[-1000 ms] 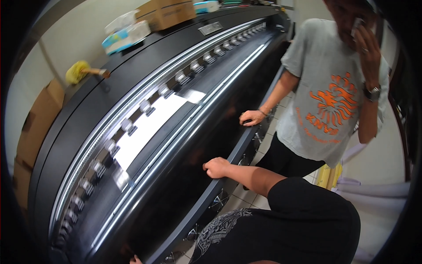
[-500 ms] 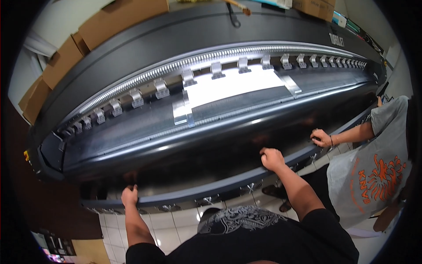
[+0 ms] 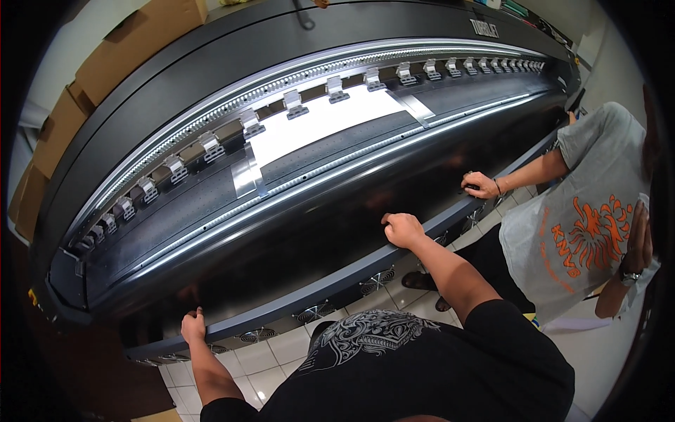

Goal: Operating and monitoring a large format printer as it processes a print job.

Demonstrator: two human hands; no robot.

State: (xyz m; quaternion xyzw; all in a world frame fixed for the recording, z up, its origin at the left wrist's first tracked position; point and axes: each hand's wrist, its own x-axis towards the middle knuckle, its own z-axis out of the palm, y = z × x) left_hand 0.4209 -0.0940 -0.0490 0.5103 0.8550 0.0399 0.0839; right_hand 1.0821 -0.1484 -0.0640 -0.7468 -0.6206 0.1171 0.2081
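A long dark wide-format printer (image 3: 211,53) lies across the head view. A white sheet (image 3: 323,123) is on its bed under silver clamps (image 3: 297,105), between two metal strips (image 3: 246,176) (image 3: 415,107). My left hand (image 3: 193,325) is at the lower left, fingers curled on the grey front bar (image 3: 281,316). My right hand (image 3: 402,228) grips the same bar near the middle, knuckles up, over the glossy black curved panel (image 3: 323,239). Round fans (image 3: 377,280) show below the bar.
At the right a co-worker in a grey shirt (image 3: 562,232) rests a hand (image 3: 479,185) on the bar beside my right hand. Cardboard (image 3: 133,39) stands behind the printer at upper left. White floor tiles (image 3: 267,352) show under the front. A dark brown surface (image 3: 84,366) is at lower left.
The view has swung from the co-worker round to face the printer squarely. The co-worker's raised hand has come down from the face. Both my hands stay on the bar.
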